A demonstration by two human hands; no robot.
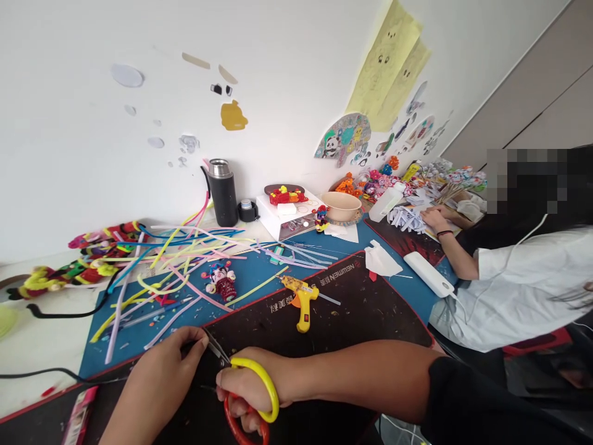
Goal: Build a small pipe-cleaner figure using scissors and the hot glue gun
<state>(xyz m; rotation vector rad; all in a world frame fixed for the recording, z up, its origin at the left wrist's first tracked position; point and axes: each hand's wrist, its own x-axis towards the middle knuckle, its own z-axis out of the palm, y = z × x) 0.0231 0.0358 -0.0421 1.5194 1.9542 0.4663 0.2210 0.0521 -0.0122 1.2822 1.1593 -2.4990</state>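
My right hand (248, 380) is wrapped around scissors (273, 395) with one yellow and one red handle loop. Their blades point up and left, close to the fingertips of my left hand (173, 364). Thumb and finger of that left hand are pinched together; whatever lies between them is too dark to make out against the mat. A black fuzzy strip (46, 372) runs from the left edge to behind my left wrist. Beyond my hands lie a yellow glue gun (303, 301) and a small beaded doll figure (222, 281) with a dark red body.
Pastel pipe cleaners (173, 262) are strewn over the blue mat at left, beside finished figures (106, 247). At the wall stand a black thermos (223, 194), a white box (273, 216) and a beige bowl (341, 206). A co-worker (523, 266) sits at right, near a white device (428, 274).
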